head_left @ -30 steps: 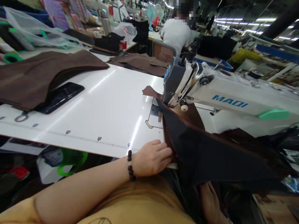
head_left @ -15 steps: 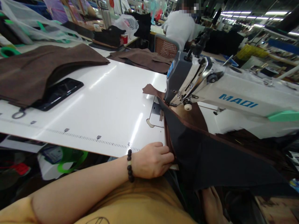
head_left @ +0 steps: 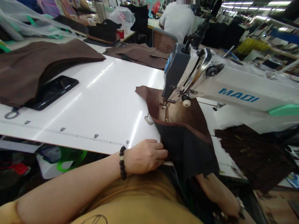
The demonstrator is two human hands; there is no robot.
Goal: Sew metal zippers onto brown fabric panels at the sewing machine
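A brown fabric piece [head_left: 187, 113] with a black lining [head_left: 179, 146] lies under the needle of the MAQI sewing machine [head_left: 235, 91]. Its brown side faces up around the presser foot [head_left: 164, 106]; the black side folds over the table's front edge. A narrow strip with a brass-coloured end [head_left: 166, 116] shows in front of the foot. My left hand [head_left: 148, 155], wearing a dark beaded bracelet, is closed on the near left edge of the fabric. My right hand [head_left: 207, 186] reaches beneath the hanging black lining, which hides its fingers.
Brown fabric pieces [head_left: 53, 59] are stacked on the left over a black glossy device [head_left: 54, 93]. Dark brown pieces [head_left: 247, 152] lie to the right. More brown fabric [head_left: 142, 54] sits behind. A person in white [head_left: 177, 21] sits beyond the machine.
The fabric has been turned and spread, so its brown side now shows around the needle and the black lining no longer stretches far right. My right hand has come further into view.
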